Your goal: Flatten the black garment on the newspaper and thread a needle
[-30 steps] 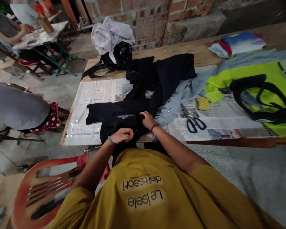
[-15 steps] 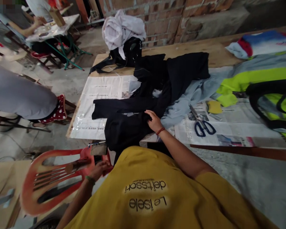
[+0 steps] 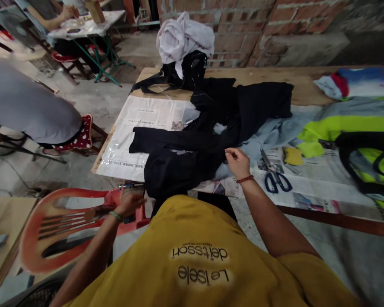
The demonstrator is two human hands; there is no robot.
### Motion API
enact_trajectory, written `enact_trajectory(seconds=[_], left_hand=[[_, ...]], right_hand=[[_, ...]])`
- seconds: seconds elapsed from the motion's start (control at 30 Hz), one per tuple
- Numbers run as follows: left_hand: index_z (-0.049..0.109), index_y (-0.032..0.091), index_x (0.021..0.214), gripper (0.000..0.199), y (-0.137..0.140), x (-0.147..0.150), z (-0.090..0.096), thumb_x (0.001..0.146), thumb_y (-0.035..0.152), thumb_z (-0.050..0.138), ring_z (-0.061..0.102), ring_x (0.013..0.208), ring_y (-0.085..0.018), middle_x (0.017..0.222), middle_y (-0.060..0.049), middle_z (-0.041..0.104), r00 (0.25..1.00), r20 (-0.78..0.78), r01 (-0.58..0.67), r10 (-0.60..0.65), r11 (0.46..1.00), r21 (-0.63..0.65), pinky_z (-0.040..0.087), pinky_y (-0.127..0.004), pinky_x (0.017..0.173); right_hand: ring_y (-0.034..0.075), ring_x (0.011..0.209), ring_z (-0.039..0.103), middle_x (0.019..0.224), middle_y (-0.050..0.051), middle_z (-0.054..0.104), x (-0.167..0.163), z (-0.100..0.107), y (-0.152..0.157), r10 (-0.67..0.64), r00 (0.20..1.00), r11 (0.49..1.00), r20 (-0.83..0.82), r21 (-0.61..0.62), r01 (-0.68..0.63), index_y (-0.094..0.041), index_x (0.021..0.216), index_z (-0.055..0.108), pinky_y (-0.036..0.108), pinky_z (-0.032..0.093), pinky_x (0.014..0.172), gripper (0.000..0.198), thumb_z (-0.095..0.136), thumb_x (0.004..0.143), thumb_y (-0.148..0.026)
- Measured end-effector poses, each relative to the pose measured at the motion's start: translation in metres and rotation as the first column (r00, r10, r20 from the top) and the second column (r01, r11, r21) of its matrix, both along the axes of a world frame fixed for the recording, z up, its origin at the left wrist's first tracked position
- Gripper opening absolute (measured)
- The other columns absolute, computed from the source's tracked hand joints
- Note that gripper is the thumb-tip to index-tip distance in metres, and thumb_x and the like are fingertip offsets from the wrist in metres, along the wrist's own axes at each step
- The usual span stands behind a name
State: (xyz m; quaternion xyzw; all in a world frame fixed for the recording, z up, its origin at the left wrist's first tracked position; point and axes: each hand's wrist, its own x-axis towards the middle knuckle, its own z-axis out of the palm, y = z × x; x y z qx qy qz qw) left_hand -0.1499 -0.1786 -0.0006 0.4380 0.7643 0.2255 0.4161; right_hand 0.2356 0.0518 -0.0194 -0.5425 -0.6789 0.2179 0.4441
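Head view shows the black cloth (image 3: 205, 140) lying in loose folds on the newspaper (image 3: 137, 115) that covers much of the worktop (image 3: 305, 85), one part reaching the near edge in front of the person. The right hand (image 3: 237, 163) is at the cloth's right side, fingers curled and tips drawn near the thumb; whether something fine is pinched there, I cannot tell. The left hand (image 3: 130, 204) is down over the red chair (image 3: 28, 238), away from the cloth, too dim to tell whether it grips anything.

To handle the cloth well, I would spread the folded layers first, since dark on dark hides its edges, and steady it with one hand while the other works a single layer. The scissors (image 3: 273, 172) lie just beside the right wrist, blades toward the grey cloth (image 3: 272, 132), so sideways pulls want care.

As for containers, a glossy black bag (image 3: 196, 70) stands at the back left, a pale cloth bundle (image 3: 182, 40) resting on top of it; the bag's inside is hidden. On the far table (image 3: 115, 18), a brown box (image 3: 95, 10) stands upright, its contents not visible
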Motion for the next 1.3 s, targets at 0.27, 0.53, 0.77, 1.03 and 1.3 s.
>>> enact_trajectory(seconds=[0.27, 0.53, 0.77, 1.03, 1.3], left_hand=[[0.059, 0.019, 0.110, 0.050, 0.089, 0.040, 0.005, 0.067, 0.045, 0.068, 0.061, 0.083, -0.022, 0.102, -0.010, 0.063, 0.886, -0.430, 0.252, -0.175, 0.959, 0.129, 0.046, -0.030, 0.069], [0.056, 0.018, 0.059, 0.020, 0.153, -0.004, 0.004, 0.072, 0.033, 0.059, 0.058, 0.083, -0.021, 0.077, -0.004, 0.060, 0.932, -0.323, 0.241, -0.163, 0.946, 0.217, 0.048, -0.033, 0.079], [0.051, 0.019, 0.045, 0.022, 0.189, -0.010, 0.003, 0.060, 0.024, 0.066, 0.058, 0.087, -0.023, 0.057, -0.001, 0.053, 0.924, -0.316, 0.267, -0.217, 0.956, 0.124, 0.046, -0.033, 0.082], [0.056, 0.015, 0.062, 0.022, 0.228, -0.044, 0.078, 0.066, 0.032, 0.069, 0.052, 0.060, -0.015, 0.057, 0.001, 0.050, 0.971, -0.229, 0.116, -0.069, 0.973, 0.199, 0.043, -0.026, 0.056], [0.057, 0.018, 0.114, 0.042, 0.226, -0.006, 0.079, 0.073, 0.012, 0.059, 0.037, 0.129, -0.032, 0.140, -0.012, 0.040, 0.772, -0.551, 0.050, 0.316, 0.835, 0.548, 0.032, -0.050, 0.104]], right_hand=[[0.037, 0.120, 0.040, 0.110, 0.010, 0.064, -0.011, 0.016, 0.007, 0.197, 0.819, 0.960, 0.539, 0.064, -0.274, -0.023, 0.101, 0.069, 0.056, 0.031, 0.097, 0.032, 0.065, 0.070, -0.021], [0.029, 0.096, 0.051, 0.088, 0.009, 0.066, -0.006, 0.028, 0.061, 0.141, 0.854, 0.987, 0.501, -0.006, -0.160, -0.023, 0.081, 0.071, 0.050, 0.036, 0.087, 0.012, 0.059, 0.077, -0.024], [0.023, 0.086, 0.059, 0.089, 0.007, 0.067, -0.011, 0.033, 0.080, 0.127, 0.922, 0.992, 0.366, -0.058, -0.114, -0.020, 0.087, 0.072, 0.041, 0.046, 0.082, 0.021, 0.054, 0.077, -0.021], [0.020, 0.081, 0.060, 0.087, 0.006, 0.068, -0.009, 0.062, 0.121, 0.142, 0.962, 0.989, 0.234, 0.017, -0.150, -0.018, 0.088, 0.070, 0.037, 0.050, 0.080, 0.021, 0.053, 0.077, -0.023], [0.021, 0.089, 0.059, 0.099, 0.009, 0.062, -0.038, 0.069, 0.107, -0.055, 0.969, 0.968, 0.242, 0.252, -0.008, -0.018, 0.103, 0.063, 0.039, 0.048, 0.085, 0.027, 0.047, 0.081, -0.019]])
